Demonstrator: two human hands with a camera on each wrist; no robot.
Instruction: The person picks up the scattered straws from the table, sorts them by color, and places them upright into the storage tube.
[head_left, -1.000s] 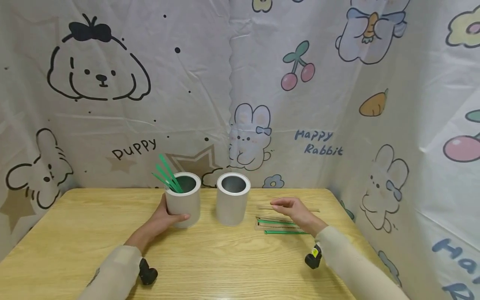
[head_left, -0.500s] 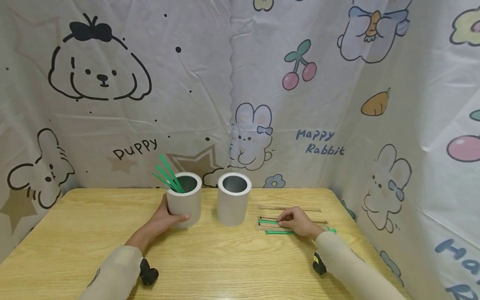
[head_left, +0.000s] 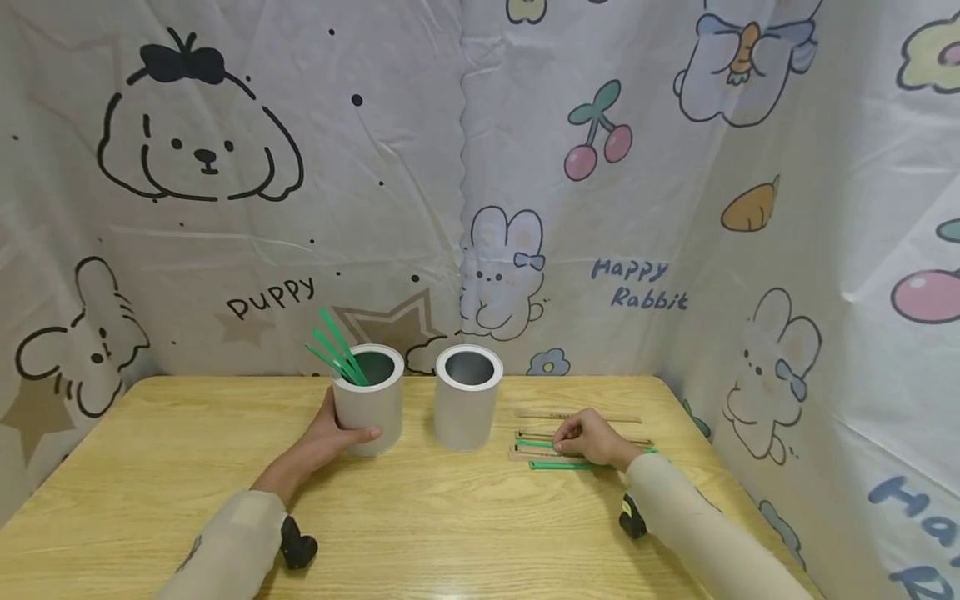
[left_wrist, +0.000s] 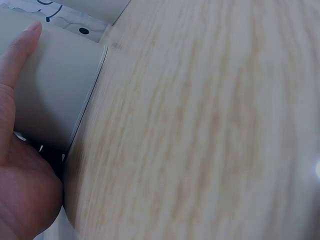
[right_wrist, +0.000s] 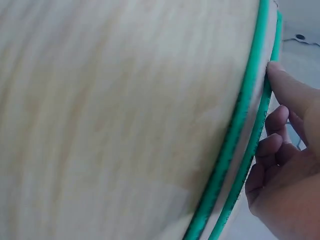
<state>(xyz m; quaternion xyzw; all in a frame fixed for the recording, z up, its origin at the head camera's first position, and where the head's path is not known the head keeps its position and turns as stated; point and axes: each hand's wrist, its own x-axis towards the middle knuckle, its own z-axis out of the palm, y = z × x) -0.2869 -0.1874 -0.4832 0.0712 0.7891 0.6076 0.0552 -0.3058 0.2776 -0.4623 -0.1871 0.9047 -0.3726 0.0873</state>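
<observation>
My left hand grips the light-coloured cup, its thumb lying along the front; the far fingers are hidden behind it. Several green straws lean leftward out of this cup. In the left wrist view the thumb presses the cup wall. On the right, my right hand is down among the flat-lying straws and pinches a green straw with thumb and fingertips. In the right wrist view the thumb meets that green straw, and the other fingers are curled. Another green straw lies beside it.
A second cup stands upright right of the gripped one, with no straws showing above its rim. Brown strips and a nearer green straw lie on the wooden table. A printed curtain hangs behind and at the sides.
My right hand has come down and nearer from above the rearmost brown strip to the green straw, its fingers closing there. The left hand and both cups stay in place.
</observation>
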